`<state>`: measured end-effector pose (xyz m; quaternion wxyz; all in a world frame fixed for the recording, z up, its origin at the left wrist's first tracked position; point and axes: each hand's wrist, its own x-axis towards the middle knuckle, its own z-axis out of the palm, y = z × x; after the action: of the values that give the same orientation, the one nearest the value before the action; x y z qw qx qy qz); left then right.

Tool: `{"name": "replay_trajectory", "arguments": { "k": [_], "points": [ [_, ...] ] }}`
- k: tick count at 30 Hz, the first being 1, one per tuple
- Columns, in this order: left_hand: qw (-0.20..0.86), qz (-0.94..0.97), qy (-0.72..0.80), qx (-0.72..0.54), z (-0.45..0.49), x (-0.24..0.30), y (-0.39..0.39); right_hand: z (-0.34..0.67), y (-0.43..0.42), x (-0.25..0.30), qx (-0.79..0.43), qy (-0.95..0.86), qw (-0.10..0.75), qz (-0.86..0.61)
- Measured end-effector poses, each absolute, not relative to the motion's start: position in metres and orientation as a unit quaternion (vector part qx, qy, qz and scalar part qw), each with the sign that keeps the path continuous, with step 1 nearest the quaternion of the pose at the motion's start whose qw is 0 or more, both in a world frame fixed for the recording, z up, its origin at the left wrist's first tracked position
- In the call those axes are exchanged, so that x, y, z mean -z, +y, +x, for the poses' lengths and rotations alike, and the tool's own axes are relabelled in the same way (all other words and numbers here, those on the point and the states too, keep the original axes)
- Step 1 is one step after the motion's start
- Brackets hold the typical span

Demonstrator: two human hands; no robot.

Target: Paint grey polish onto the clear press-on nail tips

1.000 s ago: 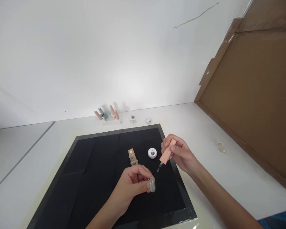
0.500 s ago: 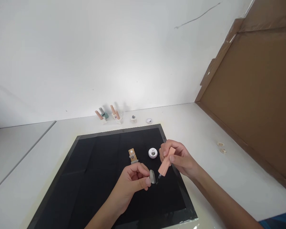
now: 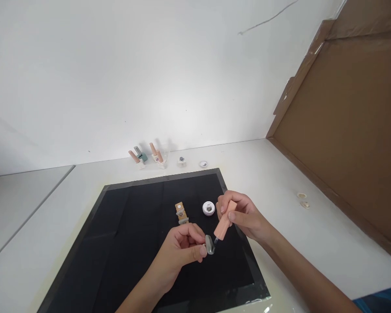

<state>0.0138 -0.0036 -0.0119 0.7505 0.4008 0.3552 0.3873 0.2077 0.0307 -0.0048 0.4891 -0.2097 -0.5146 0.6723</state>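
Observation:
My left hand pinches a glossy grey false nail from its left side, above the black mat. In my right hand is a nail polish brush, gripped by its peach cap with the bristles pointing down and left. The brush tip meets the nail's lower right edge. Just beyond my left hand lies a tan strip with grey nails across it. A small round white pot with something greyish inside stands near my right fingers.
Several polish bottles with peach or grey caps stand at the back by the wall. Beside them are a small open bottle and a white lid. Two small pale pieces lie right, near the cardboard panel.
The brush has come slightly left and its tip now touches the nail, where before there was a small gap. The nail sits slightly lower. Both hands keep their hold.

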Motion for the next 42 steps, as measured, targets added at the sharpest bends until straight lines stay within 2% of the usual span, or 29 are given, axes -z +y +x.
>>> {"name": "replay_trajectory", "arguments": {
  "k": [9,19,38,42],
  "points": [
    [0.752,0.397,0.356,-0.387,0.0137,0.013,-0.0038,0.2088,0.0315,0.0033,-0.67,-0.501,0.508,-0.204],
    [0.746,0.402,0.362,-0.388,0.0146,0.0119,-0.0025,0.2076,0.0308,0.0072,-0.685,-0.523,0.469,-0.193],
    [0.758,0.402,0.357,-0.37,0.0158,0.0117,-0.005,0.2086,0.0329,0.0052,-0.675,-0.497,0.507,-0.202],
    [0.753,0.404,0.362,-0.373,0.0161,0.0129,-0.0041,0.2085,0.0322,0.0068,-0.686,-0.509,0.487,-0.181]
  ]
}}
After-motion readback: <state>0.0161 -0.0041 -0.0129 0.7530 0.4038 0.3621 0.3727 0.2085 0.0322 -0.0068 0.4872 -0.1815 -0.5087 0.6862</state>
